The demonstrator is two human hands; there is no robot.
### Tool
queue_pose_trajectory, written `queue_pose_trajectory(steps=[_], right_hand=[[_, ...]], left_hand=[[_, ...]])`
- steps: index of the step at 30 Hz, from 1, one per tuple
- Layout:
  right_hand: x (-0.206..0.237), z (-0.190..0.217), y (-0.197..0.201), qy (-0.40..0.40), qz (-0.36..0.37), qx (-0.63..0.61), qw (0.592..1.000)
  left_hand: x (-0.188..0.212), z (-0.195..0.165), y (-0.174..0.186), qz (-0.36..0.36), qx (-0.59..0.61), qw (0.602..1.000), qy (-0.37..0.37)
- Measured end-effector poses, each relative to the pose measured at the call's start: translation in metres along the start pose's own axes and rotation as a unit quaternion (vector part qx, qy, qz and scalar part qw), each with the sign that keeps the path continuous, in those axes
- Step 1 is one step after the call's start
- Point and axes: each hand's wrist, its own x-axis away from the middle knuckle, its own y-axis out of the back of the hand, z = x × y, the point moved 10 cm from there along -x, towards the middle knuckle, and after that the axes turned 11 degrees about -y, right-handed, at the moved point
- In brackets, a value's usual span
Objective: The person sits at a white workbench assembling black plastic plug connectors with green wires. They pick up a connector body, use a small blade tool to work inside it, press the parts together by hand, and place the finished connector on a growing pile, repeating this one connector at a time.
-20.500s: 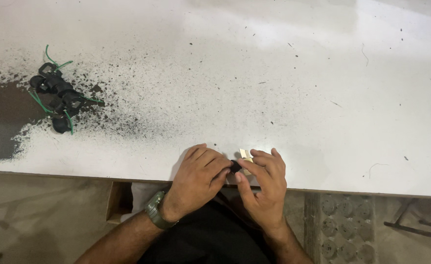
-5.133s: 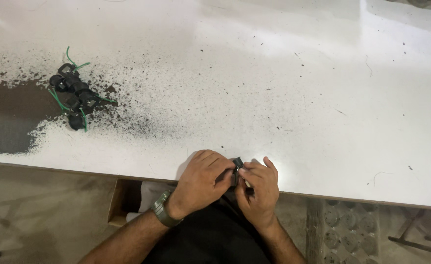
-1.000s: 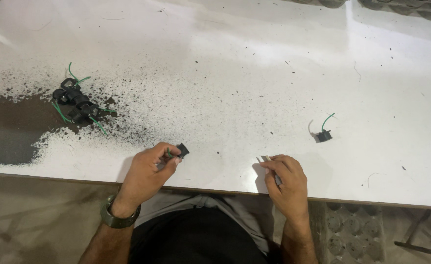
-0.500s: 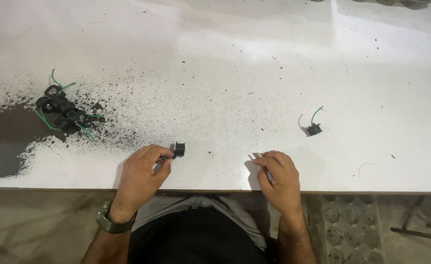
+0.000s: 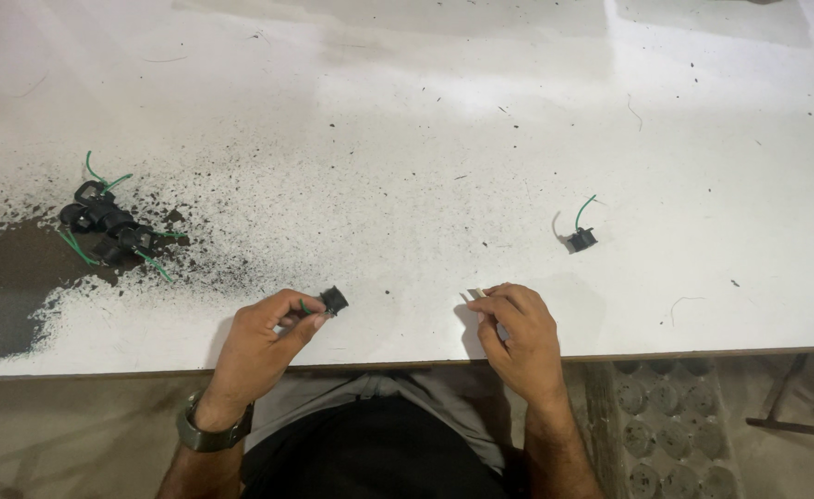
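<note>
Pinched in our left hand (image 5: pixel 264 334) is a small black plug (image 5: pixel 333 299) with a green wire, near the counter (image 5: pixel 407 139) edge. Our right hand (image 5: pixel 515 325) is curled; whether it grips anything, we cannot tell.

Bare forearms, no sleeves; dark olive wristwatch (image 5: pixel 211 431) on left wrist; black shirt, grey trousers.

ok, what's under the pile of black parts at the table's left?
The pile of black parts with green wires lies on the white table, on speckled black grit at the edge of a dark worn patch. The surface directly beneath the pile is covered.
</note>
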Motion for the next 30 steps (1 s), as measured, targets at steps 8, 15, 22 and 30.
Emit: queue_pose_trajectory(steps=[8, 15, 22, 30], right_hand=[[0.002, -0.001, -0.002, -0.001, 0.002, -0.001, 1.0], [0.004, -0.001, -0.002, -0.01, 0.004, -0.003, 1.0], [0.006, 0.004, 0.004, 0.006, -0.002, -0.008, 1.0], [0.007, 0.004, 0.008, -0.013, 0.002, -0.008, 1.0]], left_hand=[[0.0, -0.013, -0.01, 0.008, 0.032, 0.999, -0.025], [-0.001, -0.02, -0.009, -0.006, 0.005, 0.999, -0.047], [0.0, -0.029, -0.009, -0.011, -0.01, 0.997, -0.07], [0.003, -0.034, -0.01, -0.024, -0.005, 0.998, -0.051]])
